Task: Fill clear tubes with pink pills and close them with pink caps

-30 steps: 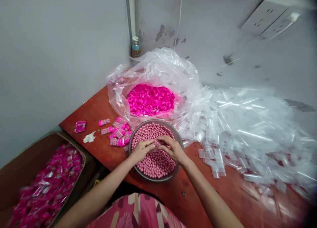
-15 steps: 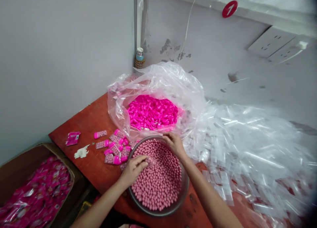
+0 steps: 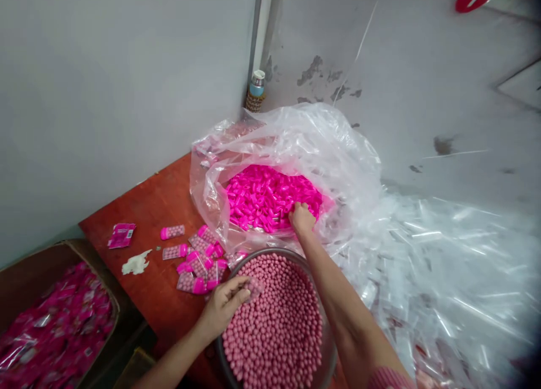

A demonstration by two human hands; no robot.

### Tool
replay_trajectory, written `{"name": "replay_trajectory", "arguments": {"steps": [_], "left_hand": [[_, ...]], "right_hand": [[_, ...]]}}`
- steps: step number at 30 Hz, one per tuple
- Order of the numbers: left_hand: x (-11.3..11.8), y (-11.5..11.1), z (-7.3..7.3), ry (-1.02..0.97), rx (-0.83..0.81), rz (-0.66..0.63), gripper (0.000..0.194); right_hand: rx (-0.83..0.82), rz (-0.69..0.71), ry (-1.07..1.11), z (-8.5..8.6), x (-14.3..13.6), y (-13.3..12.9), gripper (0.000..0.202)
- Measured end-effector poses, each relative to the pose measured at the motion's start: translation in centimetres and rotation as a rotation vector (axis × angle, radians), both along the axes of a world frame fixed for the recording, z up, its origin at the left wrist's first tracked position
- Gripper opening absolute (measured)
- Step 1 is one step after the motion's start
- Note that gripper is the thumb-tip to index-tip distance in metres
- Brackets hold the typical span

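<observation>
My left hand (image 3: 226,303) is closed on a small clear plastic bottle (image 3: 253,289), held over the near-left part of a metal bowl (image 3: 332,358) full of pink beads (image 3: 273,321). My right hand (image 3: 302,217) reaches past the bowl to a heap of bright pink caps (image 3: 257,200). Its fingers are curled in among the caps at the heap's near right side, and the fingertips are partly hidden. These caps lie in a large open clear plastic bag (image 3: 338,152) behind the bowl.
Several bead-filled bottles with pink caps (image 3: 200,262) lie left of the bowl. Farther left are a pink sachet (image 3: 122,235), a white patch (image 3: 136,262) and a box (image 3: 114,313) of pink packets. Clear plastic packaging (image 3: 443,265) covers the right side. A flask (image 3: 256,90) stands by the wall.
My right hand has moved from the bowl's far rim forward into the pink caps. My left hand still holds the clear bottle over the beads. The view has shifted to the right.
</observation>
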State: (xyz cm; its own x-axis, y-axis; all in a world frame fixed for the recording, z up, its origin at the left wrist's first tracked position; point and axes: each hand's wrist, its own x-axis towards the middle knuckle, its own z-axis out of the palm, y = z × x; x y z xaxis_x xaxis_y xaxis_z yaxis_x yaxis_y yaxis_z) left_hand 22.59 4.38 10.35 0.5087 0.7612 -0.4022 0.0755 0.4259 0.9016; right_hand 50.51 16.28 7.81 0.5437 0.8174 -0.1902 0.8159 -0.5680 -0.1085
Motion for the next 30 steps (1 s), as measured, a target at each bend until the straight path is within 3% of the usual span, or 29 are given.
{"name": "replay_trajectory", "arguments": {"steps": [3,9,12,15,18,20,23,26,30], "left_hand": [[0.5,0.2,0.3,0.003,-0.017,0.054,0.032],[3.1,0.7,2.5,-0.112,-0.067,0.126,0.035],[4.7,0.7,3.6,-0.192,-0.048,0.15,0.035],[5.9,0.2,4.9,-0.278,-0.046,0.18,0.037],[6.6,-0.7,6.0,-0.376,-0.078,0.176,0.039],[6.8,-1.6,6.6,-0.414,-0.102,0.162,0.035],[7.1,-3.2,7.2,-0.425,-0.135,0.177,0.028],[7.4,-5.0,7.7,-0.452,-0.161,0.176,0.025],[7.3,-6.8,8.1,-0.465,-0.159,0.086,0.02]], "right_hand": [[-0.01,0.011,-0.022,0.8,0.9,-1.5,0.03],[0.007,0.108,-0.067,3.9,1.6,-6.8,0.028],[0.148,0.164,0.004,6.2,1.1,-9.3,0.025],[0.336,0.225,0.398,8.9,-0.3,-12.2,0.024],[0.265,0.343,0.903,11.3,-2.4,-15.6,0.026],[0.198,0.386,1.049,12.2,-3.8,-17.9,0.025],[0.288,0.328,0.984,12.4,-5.5,-20.9,0.023],[0.487,0.217,0.819,12.0,-6.6,-23.0,0.037],[0.602,0.222,0.711,11.9,-6.8,-25.0,0.029]]}}
